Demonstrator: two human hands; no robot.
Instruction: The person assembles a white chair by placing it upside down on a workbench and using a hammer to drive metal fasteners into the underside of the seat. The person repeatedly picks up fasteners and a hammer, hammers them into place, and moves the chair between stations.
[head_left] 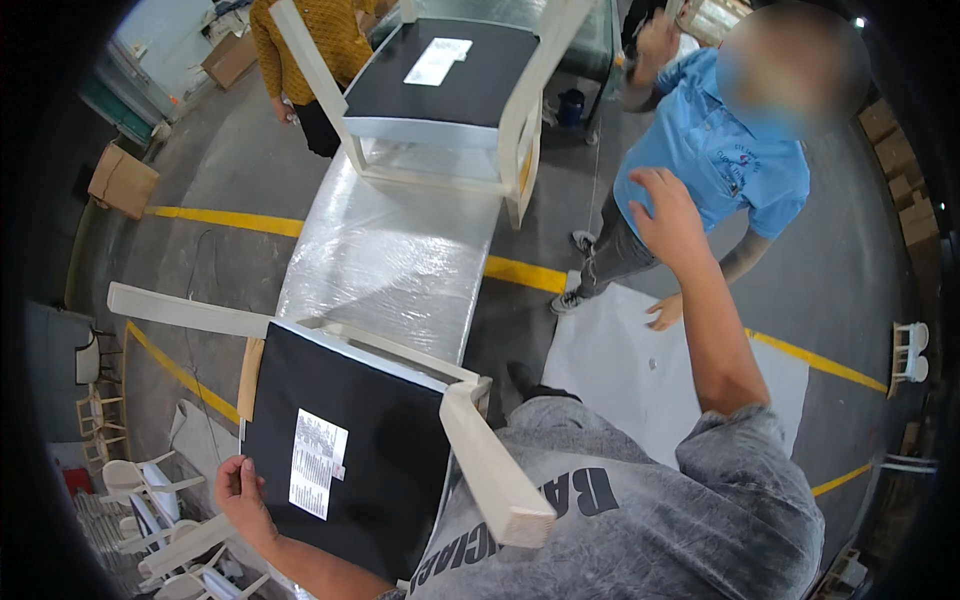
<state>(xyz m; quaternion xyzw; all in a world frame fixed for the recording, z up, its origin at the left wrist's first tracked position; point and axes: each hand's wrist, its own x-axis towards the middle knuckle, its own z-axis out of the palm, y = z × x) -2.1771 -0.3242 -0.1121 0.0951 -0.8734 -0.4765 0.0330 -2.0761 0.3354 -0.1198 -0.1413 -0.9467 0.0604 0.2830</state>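
Below me an upturned chair (375,430) with a pale wooden frame shows the black underside of its seat. A white printed label (318,462) is stuck on that underside, and a tan strip (251,380) runs along the left edge. My left hand (243,495) is at this edge, its fingers curled against the seat's side; the fingertips are partly hidden. Away from the chair, my right hand (665,215) is raised at the right with nothing in it, fingers apart. It overlaps my view of a person in a blue shirt (700,130).
Plastic film covers the long table (390,260). A second upturned chair (445,75) stands at its far end, near a person in a mustard top (305,50). White sheeting (600,370) lies on the floor at right. Several chair frames (170,520) crowd the lower left.
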